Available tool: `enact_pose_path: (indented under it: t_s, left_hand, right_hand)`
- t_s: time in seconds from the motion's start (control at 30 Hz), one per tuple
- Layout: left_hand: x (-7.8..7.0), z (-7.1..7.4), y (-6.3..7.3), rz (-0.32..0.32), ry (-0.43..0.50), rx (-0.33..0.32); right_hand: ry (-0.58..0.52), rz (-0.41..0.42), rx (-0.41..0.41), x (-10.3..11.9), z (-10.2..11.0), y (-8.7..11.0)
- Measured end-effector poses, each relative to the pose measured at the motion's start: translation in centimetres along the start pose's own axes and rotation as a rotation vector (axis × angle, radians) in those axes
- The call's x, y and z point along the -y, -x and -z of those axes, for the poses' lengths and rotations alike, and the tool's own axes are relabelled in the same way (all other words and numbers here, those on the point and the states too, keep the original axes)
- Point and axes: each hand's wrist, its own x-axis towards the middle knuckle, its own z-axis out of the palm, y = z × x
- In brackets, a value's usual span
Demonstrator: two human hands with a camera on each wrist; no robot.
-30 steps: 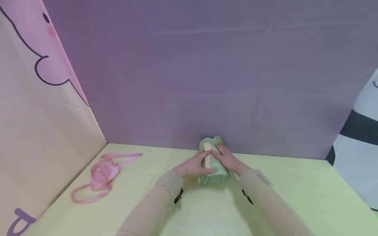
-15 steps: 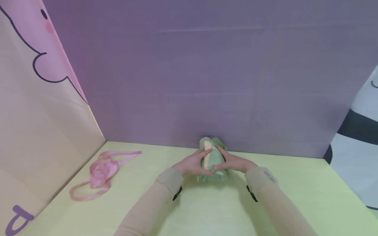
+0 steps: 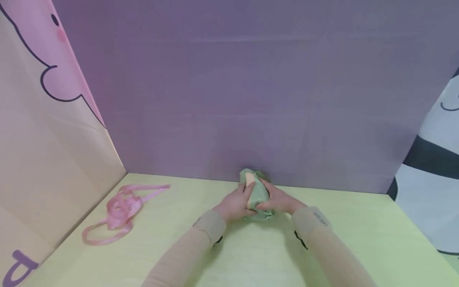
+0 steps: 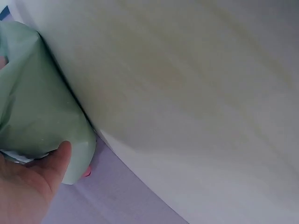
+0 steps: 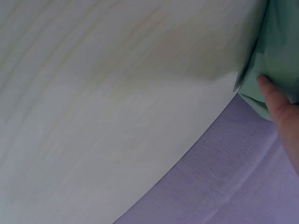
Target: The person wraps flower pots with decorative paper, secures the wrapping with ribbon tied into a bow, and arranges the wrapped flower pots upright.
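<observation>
"Where is the green wrapped bundle (image 3: 260, 193)?"

"At the far side of the pale yellow-green table (image 3: 251, 259), in front of the purple backdrop (image 3: 229, 99). Whether it touches the backdrop, or is slightly lifted from the tabletop, cannot be told."

"And the person's hands?"

"Both grip it. The left hand (image 3: 234, 204) curls round its left side, the right hand (image 3: 281, 199) round its right, each with thumb and forefinger spread apart and the bundle between them. The remaining fingers are mostly hidden, so their spacing cannot be told."

"Do the wrist views agree?"

"Each shows a digit of its own hand laid against the smooth green covering. The left one also shows a small red bit at the covering's edge, too little to identify."

"What is the light stripe?"

"A peach strip (image 3: 250, 179) along the bundle's upper face, partly covered by the left hand."

"Anything else there?"

"A loosely looped pink satin ribbon (image 3: 122, 209), lying on the table well to the left of the bundle."
</observation>
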Motion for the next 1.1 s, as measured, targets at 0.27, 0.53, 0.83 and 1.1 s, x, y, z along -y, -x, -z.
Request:
enact_pose_path:
  t_s: [0.27,0.53,0.83,1.1]
  left_hand:
    - [0.1,0.1,0.2,0.028,0.153,0.081]
    - [-0.4,1.6,0.0,0.202,0.723,0.093]
    - [-1.6,1.4,-1.2,0.326,0.772,-0.059]
    - [-1.0,1.3,-1.3,0.342,0.82,-0.096]
  right_hand:
    - [0.009,0.043,-0.052,-0.3,-0.5,0.5]
    - [0.03,0.045,-0.06,-0.5,-0.8,0.4]
    - [-0.185,-0.091,0.025,-0.7,-0.3,0.8]
    - [-0.453,-0.209,-0.182,0.4,-0.3,0.7]
